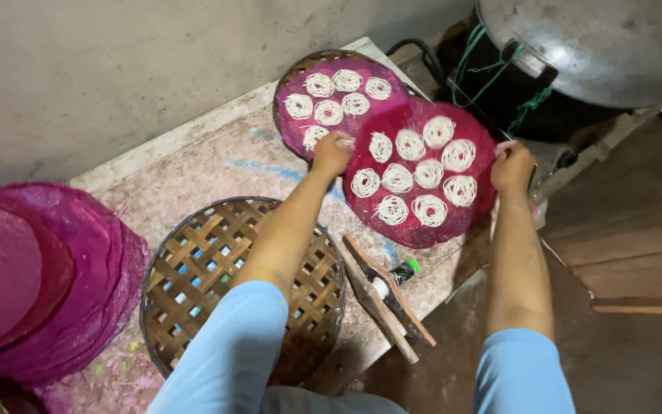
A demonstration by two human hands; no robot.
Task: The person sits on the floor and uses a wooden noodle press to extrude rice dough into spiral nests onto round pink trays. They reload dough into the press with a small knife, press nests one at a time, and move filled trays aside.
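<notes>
My left hand (332, 151) and my right hand (512, 166) grip opposite edges of a round magenta cloth (421, 230) that carries several white coiled noodle nests. The cloth is held above the table's far right part. Behind it lies a second magenta cloth (293, 126) with more white nests, resting on a round woven bamboo tray (306, 65). Both arms wear light blue sleeves.
An empty woven bamboo tray (193, 268) lies near my left arm. A stack of magenta cloths (47, 276) sits at the left. A wooden noodle press (385, 295) lies at the table edge. A large metal pot lid (599, 46) is at the top right.
</notes>
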